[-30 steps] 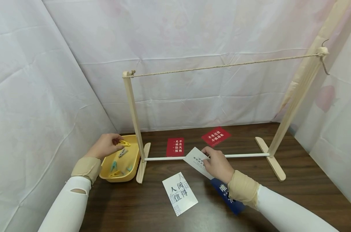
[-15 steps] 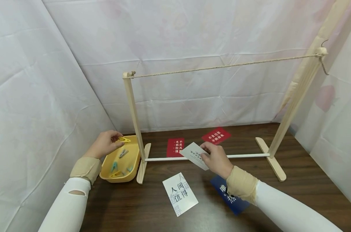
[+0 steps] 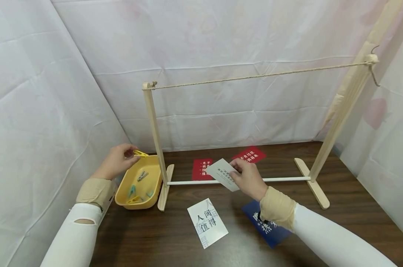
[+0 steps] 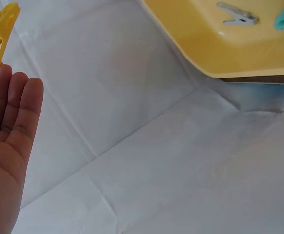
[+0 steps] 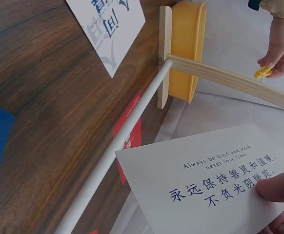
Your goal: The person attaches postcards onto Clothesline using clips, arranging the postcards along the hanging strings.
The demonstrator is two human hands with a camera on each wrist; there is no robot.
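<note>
Here, pinched white card (image 5: 208, 183), English print (image 5: 217, 156) legible, right wrist view only

head: high, forward-down | wrists: close; left past fingers (image 4: 30, 105), right over card (image 5: 205, 183) | all share tray (image 3: 131, 176)

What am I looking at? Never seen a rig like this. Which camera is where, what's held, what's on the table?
No robot here: a person works barehanded. The widest view comes from a camera on the head, looking down; the other two come from one camera on each wrist. The left hand pinches a yellow clip near the tray, which holds more clips. The right hand holds a printed card. On the table lie a white card, a blue card and two red cards. A wooden stand carries a rope.
</note>
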